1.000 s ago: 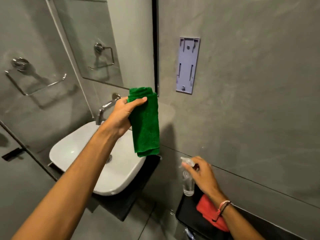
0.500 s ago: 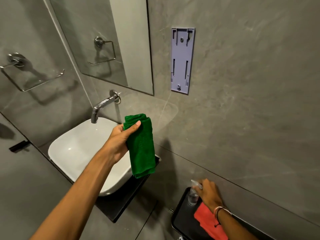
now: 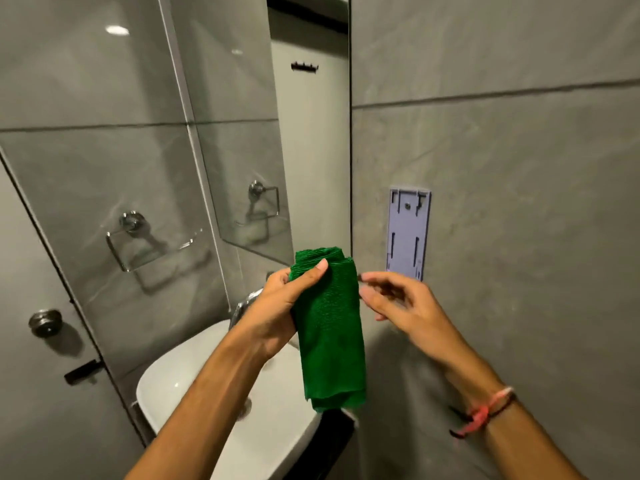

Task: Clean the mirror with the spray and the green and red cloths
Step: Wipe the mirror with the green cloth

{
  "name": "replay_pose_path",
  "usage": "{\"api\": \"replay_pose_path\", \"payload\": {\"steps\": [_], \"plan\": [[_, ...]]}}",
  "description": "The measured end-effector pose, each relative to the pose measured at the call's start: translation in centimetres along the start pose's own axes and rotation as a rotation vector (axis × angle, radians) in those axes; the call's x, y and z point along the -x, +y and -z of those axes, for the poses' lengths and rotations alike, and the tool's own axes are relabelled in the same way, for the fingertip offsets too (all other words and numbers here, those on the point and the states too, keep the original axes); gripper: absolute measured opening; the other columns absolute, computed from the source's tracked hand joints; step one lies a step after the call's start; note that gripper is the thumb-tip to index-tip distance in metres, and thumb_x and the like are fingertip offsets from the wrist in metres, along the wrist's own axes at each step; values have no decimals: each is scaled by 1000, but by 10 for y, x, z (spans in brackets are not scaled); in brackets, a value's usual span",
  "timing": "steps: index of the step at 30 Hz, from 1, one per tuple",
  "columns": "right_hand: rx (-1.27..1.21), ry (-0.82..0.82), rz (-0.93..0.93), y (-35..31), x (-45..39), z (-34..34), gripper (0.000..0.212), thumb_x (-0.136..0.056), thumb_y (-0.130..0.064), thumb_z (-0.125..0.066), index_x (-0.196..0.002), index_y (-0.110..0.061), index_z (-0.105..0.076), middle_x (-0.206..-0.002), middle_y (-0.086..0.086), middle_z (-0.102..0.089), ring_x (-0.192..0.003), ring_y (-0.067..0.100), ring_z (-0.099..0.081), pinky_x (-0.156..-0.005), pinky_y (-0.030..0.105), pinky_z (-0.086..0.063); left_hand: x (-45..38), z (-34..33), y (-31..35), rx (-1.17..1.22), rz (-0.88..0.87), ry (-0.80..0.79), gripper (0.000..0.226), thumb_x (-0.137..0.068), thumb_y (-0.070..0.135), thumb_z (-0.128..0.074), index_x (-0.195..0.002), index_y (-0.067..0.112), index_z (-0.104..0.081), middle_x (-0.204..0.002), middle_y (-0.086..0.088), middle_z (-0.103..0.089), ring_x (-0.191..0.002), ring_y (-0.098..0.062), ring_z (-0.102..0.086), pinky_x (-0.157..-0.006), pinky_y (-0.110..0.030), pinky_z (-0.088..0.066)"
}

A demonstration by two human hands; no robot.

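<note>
My left hand (image 3: 280,306) grips a folded green cloth (image 3: 329,334) near its top, and the cloth hangs down in front of the sink. My right hand (image 3: 401,303) is beside the cloth's right edge, fingers spread and slightly blurred, holding nothing. The mirror (image 3: 277,133) is on the wall above and behind the cloth, with its lower right corner just behind the cloth's top. The spray bottle and the red cloth are out of view.
A white basin (image 3: 194,386) with a chrome tap (image 3: 244,303) sits below my hands. A towel ring (image 3: 138,237) hangs on the left wall. A pale blue bracket (image 3: 408,233) is fixed right of the mirror. A door with a knob (image 3: 45,322) is at far left.
My right hand has left the spray bottle on the black shelf and risen beside the green cloth. The view tilted up, so the bottle, shelf and red cloth dropped out of sight.
</note>
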State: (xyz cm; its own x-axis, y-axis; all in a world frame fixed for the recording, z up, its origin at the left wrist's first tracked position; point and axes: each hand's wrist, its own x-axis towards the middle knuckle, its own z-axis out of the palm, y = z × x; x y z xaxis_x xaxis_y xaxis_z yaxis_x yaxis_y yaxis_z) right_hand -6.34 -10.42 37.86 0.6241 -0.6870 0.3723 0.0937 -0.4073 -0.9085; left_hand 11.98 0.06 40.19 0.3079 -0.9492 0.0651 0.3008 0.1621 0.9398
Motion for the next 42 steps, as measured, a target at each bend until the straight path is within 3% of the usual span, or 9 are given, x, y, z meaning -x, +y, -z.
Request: {"api": "replay_pose_path", "payload": {"steps": [7, 11, 18, 20, 23, 26, 29, 34, 42], "plan": [[-174, -129, 131, -124, -90, -30, 26, -86, -23, -80, -96, 1, -78, -97, 25, -78, -87, 21, -70, -85, 37, -58, 5, 5, 108, 171, -232, -178, 72, -75, 59, -75, -128, 12, -69, -129, -19, -71, -116, -30, -72, -88, -41, -63], [-259, -64, 147, -172, -128, -52, 17, -88, -17, -78, -72, -12, -78, -69, -3, -74, -64, 9, -69, -59, 21, -59, -1, 12, 123, 507, -394, -242, 80, -78, 61, -62, -140, 11, -58, -130, -15, -68, -110, -31, -70, -94, -49, -58], [627, 410, 366, -197, -164, -54, 45, -88, -44, -75, -121, -14, -71, -113, 5, -74, -102, 19, -71, -92, 37, -60, -53, -13, 114, 674, -358, -90, 65, -96, 64, -35, -120, 10, -64, -106, -11, -65, -88, -27, -62, -68, -33, -63], [805, 579, 529, -209, -164, -26, 48, -96, -48, -61, -133, -19, -64, -128, 5, -66, -115, 20, -64, -96, 38, -56, -73, -21, 131, 609, -440, -62, 61, -95, 64, -42, -116, 15, -71, -101, -8, -70, -83, -23, -66, -75, -36, -59], [1148, 844, 727, -228, -169, 19, 55, -99, -47, -49, -145, -18, -56, -142, 12, -59, -129, 32, -58, -105, 45, -50, -107, -46, 191, 408, -724, 17, 67, -100, 58, -40, -152, 15, -43, -154, -15, -49, -129, -25, -54, -118, -39, -40], [1468, 922, 745, -250, -183, 61, 67, -100, -52, -42, -159, -20, -39, -165, 19, -37, -153, 36, -37, -123, 51, -32, -149, -94, 263, -156, -1175, 242, 54, -110, 31, -28, -162, 22, -15, -173, -1, -6, -144, 17, -20, -112, 2, -20], [1682, 914, 675, -266, -199, 88, 74, -101, -58, -37, -165, -22, -23, -172, 21, -17, -161, 34, -19, -129, 57, -16, -198, -133, 296, -782, -1361, 384, 56, -109, 33, -30, -161, 31, -12, -173, -6, 2, -159, -15, 0, -131, -36, -9], [1857, 969, 684, -263, -228, 93, 75, -99, -62, -28, -163, -22, -29, -170, 23, -19, -160, 36, -20, -127, 62, -15, -247, -126, 352, -990, -1415, 530, 57, -105, 46, -24, -160, 38, -12, -173, -8, -2, -160, -26, -3, -129, -53, -14], [1896, 1018, 693, -260, -238, 95, 77, -100, -65, -20, -165, -24, -16, -173, 20, -8, -162, 34, -10, -128, 61, -13, -323, 54, 404, -751, -926, 831, 56, -108, 36, -22, -162, 26, -10, -172, -18, -1, -160, -34, -3, -130, -44, -6]]}}
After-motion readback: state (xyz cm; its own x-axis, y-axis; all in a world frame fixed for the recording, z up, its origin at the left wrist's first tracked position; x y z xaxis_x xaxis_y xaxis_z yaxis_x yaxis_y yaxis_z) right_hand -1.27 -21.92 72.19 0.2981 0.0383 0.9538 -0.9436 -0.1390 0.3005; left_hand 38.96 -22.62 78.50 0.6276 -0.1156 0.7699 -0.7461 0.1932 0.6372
